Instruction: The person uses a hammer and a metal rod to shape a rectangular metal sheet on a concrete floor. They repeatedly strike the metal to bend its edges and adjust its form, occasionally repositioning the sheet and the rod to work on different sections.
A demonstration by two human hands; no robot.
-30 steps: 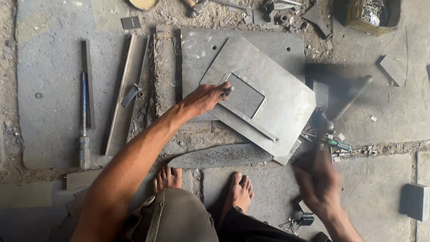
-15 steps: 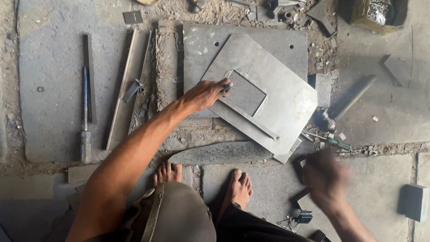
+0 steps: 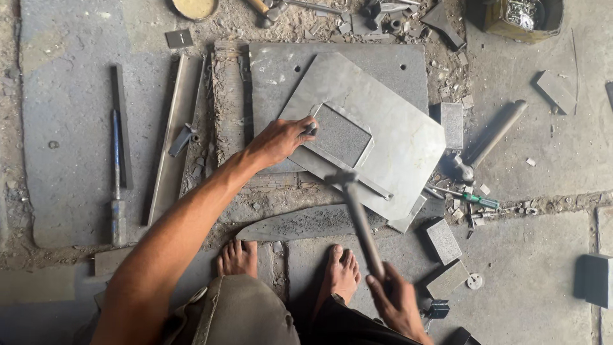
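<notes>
Left hand steadying sheet, right hand gripping hammer

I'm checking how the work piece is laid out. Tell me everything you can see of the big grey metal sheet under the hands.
The metal sheet is a flat, dull grey rectangle with rounded corners, turned at a slant. It lies on a darker grey slab on the ground. A smaller, rough-textured rectangular plate sits on its near-left part. The left hand presses at that plate's corner. The hammer, held in the right hand, has its head over the sheet's near edge; contact cannot be told.
</notes>
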